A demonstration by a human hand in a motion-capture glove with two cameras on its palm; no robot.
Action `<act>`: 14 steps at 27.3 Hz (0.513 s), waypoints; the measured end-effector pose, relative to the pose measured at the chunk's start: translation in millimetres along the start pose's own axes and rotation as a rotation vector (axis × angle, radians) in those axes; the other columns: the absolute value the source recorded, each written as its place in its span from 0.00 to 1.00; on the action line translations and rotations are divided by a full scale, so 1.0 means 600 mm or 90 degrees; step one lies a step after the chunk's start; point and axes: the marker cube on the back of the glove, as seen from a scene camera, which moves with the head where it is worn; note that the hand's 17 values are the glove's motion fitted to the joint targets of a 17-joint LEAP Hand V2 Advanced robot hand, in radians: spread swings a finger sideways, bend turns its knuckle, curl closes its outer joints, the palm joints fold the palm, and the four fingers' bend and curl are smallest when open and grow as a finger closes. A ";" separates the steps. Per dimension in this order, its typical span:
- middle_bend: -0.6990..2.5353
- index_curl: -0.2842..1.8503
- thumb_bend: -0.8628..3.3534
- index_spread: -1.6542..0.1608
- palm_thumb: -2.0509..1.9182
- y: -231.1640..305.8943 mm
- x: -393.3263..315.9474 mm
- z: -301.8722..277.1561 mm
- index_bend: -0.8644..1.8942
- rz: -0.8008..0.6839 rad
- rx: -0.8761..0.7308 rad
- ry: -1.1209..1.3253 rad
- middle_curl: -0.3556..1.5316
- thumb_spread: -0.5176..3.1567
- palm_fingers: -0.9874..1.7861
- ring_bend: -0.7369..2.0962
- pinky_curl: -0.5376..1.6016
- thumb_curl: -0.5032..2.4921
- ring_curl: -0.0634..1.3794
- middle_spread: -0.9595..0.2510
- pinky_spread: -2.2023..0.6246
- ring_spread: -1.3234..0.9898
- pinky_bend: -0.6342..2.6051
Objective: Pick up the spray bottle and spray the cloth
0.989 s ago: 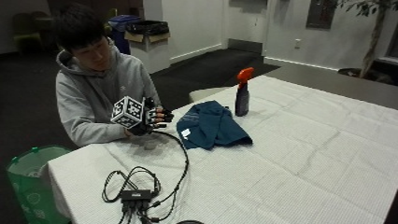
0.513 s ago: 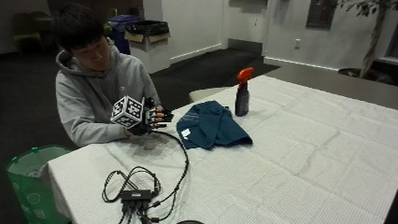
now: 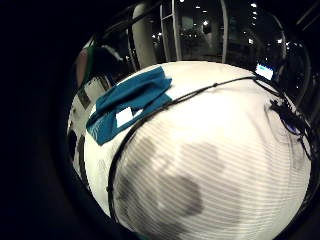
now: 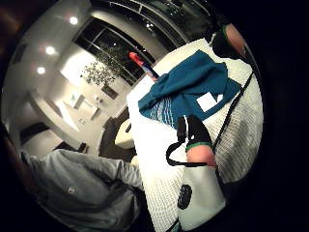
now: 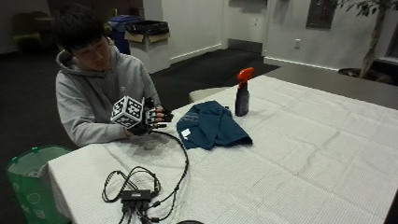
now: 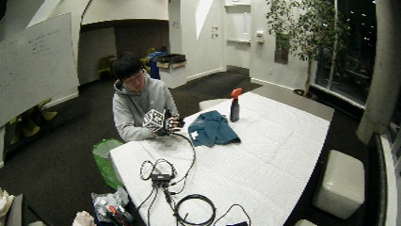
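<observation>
The gloved right hand [image 5: 151, 120] hangs raised just above the near-left end of the table [image 5: 298, 163], fingers [image 5: 163, 118] only loosely bent and gripping nothing, the person's other hand tucked close behind it. To its right, a teal cloth [image 5: 210, 126] lies crumpled on the white tablecloth, a small white tag showing on its near-left edge. Just past the cloth's far right corner stands the spray bottle [image 5: 242, 93], upright, dark body with an orange trigger head, close beside the cloth; whether they touch cannot be told. The bottle stands well apart from the hand, with the cloth between them. From the thumb-side palm view, the cloth [image 4: 190, 92] spreads on the tablecloth ahead of the palm and the orange nozzle [image 4: 140, 62] pokes up beyond it. In the little-finger-side view the cloth [image 3: 131, 102] sits off to one side, the hand's shadow falling on bare tablecloth below. A green bin [image 5: 31, 182] stands on the floor beside the table's near-left corner.
</observation>
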 end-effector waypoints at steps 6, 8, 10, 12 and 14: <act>0.28 0.30 0.20 0.75 0.74 0.002 -0.001 0.001 0.37 -0.005 -0.002 0.000 0.41 0.39 0.65 0.34 0.38 0.34 0.30 0.73 0.81 0.52 0.25; 0.28 0.30 0.20 0.75 0.74 0.002 -0.001 0.001 0.37 -0.003 -0.001 -0.001 0.41 0.39 0.65 0.34 0.38 0.34 0.30 0.73 0.81 0.52 0.25; 0.28 0.30 0.20 0.75 0.74 0.000 0.000 0.000 0.37 -0.001 0.000 -0.002 0.41 0.39 0.65 0.34 0.38 0.34 0.30 0.73 0.81 0.52 0.25; 0.28 0.30 0.20 0.75 0.74 -0.001 0.001 0.000 0.37 -0.001 0.000 -0.002 0.41 0.39 0.65 0.34 0.38 0.34 0.30 0.73 0.81 0.52 0.25; 0.28 0.30 0.20 0.75 0.74 -0.002 0.002 -0.001 0.37 -0.002 0.001 -0.001 0.41 0.39 0.65 0.34 0.38 0.34 0.30 0.73 0.81 0.52 0.25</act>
